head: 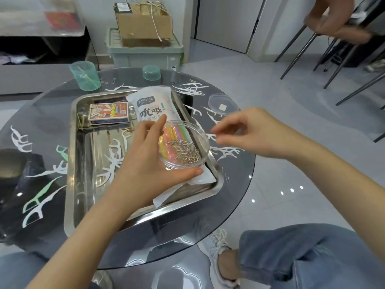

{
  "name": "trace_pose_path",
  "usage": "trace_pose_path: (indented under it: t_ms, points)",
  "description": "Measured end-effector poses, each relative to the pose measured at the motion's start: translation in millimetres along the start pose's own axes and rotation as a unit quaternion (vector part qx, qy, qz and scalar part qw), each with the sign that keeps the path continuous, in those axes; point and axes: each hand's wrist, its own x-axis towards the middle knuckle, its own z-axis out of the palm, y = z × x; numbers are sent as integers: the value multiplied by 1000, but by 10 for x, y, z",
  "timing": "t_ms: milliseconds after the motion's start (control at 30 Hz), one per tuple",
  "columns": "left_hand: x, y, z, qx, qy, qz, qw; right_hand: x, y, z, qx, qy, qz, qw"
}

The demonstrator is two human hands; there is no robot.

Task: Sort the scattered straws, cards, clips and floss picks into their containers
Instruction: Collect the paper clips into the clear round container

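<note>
My left hand (145,155) grips the clear dish (207,150) of clips (185,151), held over the straw bag (154,103) at the tray's (70,163) right edge. My right hand (250,132) is pinched beside its rim (on 1 clip? I cannot tell). A tilt would spill clips among the floss picks (225,152) by the table's (239,205) right edge, where room is tight.

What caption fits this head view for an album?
Left hand holds a clear dish of paper clips over a steel tray; right hand hovers beside, fingertips pinched.
</note>
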Motion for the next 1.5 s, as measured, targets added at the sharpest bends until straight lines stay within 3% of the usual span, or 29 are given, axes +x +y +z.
trace_pose_path:
  t_ms: [100, 167, 567, 733, 1033, 1200, 1333, 1400, 1500]
  points:
    - [1, -3, 19, 6, 0, 0, 1000, -154, 310, 160, -189, -154, 64, 968]
    - [-2, -10, 27, 6, -2, 1, 1000, -221, 432, 296, -243, -185, 75, 949]
    - [6, -19, 18, -24, -2, -10, 1000, -158, 442, 397, -252, -147, -64, 954]
    - [8, 24, 7, -24, -3, -13, 1000, -142, 457, 466, -253, -85, -119, 956]
    - [18, 23, -17, -26, -2, -18, 999, -94, 495, 593, -266, -47, -122, 955]
    - [32, 10, -22, -16, -4, -17, 1000, -77, 496, 499, -208, 13, -53, 977]
    - [30, -10, -16, -7, -6, -12, 1000, -12, 183, 174, -18, 127, 3, 992]
    - [28, -12, -6, -4, -1, -10, 1000, 45, -91, 75, 48, 110, -31, 992]
    - [25, -8, -8, -11, 4, -12, 1000, 139, -437, 118, 29, 58, -81, 995]
